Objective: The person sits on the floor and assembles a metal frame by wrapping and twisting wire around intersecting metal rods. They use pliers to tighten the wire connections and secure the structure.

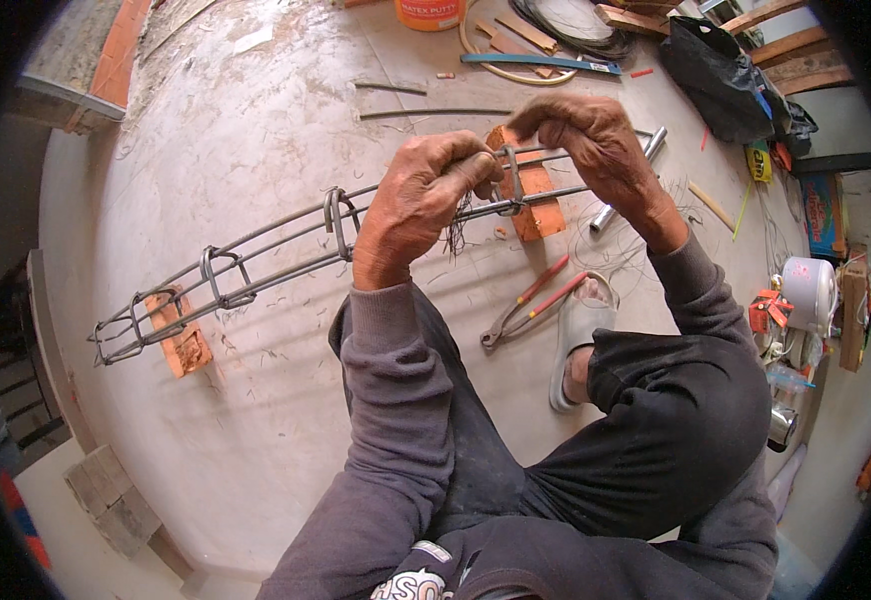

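Note:
A long cage of steel bars (pixel 286 268) with several bent stirrups slants across the floor in front of me, propped on an orange brick (pixel 540 212) at the right and another brick (pixel 184 345) at the left. My left hand (pixel 418 195) is closed in a pinch over the bars, near the stirrup (pixel 512 178) on the right brick. Thin dark tie wires (pixel 459 228) hang from its fingers. Just beyond that stirrup my right hand (pixel 596 150) is curled, its fingertips bent downward; what they grip is hidden. Red-handled pincers (pixel 528 308) lie nearer me.
Farther off are an orange bucket (pixel 430 12), a blue hacksaw-like bar (pixel 541 64), loose rods (pixel 436 112) and a coil of wire (pixel 596 40). A black bag (pixel 721 80) and a white rounded appliance (pixel 809 294) stand at the right. Loose thin wire (pixel 606 245) lies beside my sandalled foot (pixel 584 335).

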The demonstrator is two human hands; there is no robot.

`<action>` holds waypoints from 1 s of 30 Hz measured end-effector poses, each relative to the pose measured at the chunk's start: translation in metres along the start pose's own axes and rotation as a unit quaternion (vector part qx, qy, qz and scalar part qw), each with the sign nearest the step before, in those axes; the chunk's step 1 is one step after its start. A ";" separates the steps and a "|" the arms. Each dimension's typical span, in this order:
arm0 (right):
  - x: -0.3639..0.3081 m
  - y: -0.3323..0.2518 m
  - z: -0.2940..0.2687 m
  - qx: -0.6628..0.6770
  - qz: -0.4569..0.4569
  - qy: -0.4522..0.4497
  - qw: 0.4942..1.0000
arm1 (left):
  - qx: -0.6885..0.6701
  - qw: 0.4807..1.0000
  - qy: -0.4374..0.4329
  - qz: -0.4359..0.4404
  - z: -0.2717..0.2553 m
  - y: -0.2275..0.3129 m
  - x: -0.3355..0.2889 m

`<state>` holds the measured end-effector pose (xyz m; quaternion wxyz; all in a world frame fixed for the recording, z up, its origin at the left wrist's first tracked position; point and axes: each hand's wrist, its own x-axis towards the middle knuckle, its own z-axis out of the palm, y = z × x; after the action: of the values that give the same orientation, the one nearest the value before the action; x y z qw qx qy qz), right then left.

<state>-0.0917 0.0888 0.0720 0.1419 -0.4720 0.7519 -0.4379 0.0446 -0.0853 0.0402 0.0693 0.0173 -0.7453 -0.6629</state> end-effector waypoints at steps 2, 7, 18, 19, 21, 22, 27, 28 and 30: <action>0.005 -0.005 -0.007 -0.194 -0.141 0.108 0.965 | -0.053 0.998 0.006 -0.023 -0.002 -0.004 -0.001; 0.006 -0.013 -0.009 -0.330 -0.256 0.135 0.899 | -0.130 0.991 -0.019 -0.020 0.000 -0.009 -0.002; -0.002 -0.010 0.005 -0.355 -0.311 0.088 0.877 | -0.291 0.952 -0.090 -0.037 0.006 -0.006 -0.002; -0.002 -0.008 0.006 -0.360 -0.312 0.083 0.875 | -0.279 0.956 -0.084 -0.042 0.005 -0.008 -0.001; 0.001 -0.005 0.007 -0.371 -0.313 0.072 0.871 | -0.236 0.969 -0.063 -0.043 0.005 -0.009 -0.002; 0.001 -0.005 0.007 -0.365 -0.304 0.068 0.877 | -0.206 0.977 -0.051 -0.037 0.006 -0.005 -0.002; 0.001 -0.003 0.008 -0.315 -0.242 0.058 0.916 | -0.071 0.997 -0.029 -0.006 0.002 -0.003 0.000; 0.001 -0.002 0.008 -0.269 -0.227 0.063 0.934 | -0.089 0.996 -0.017 -0.002 0.001 -0.004 0.000; 0.001 0.000 0.008 -0.173 -0.193 0.073 0.963 | -0.143 0.990 -0.013 0.003 0.000 -0.005 -0.001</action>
<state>-0.0876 0.0836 0.0672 -0.0846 -0.5924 0.7191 -0.3532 0.0452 -0.0859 0.0348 0.0636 -0.0037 -0.6440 -0.7623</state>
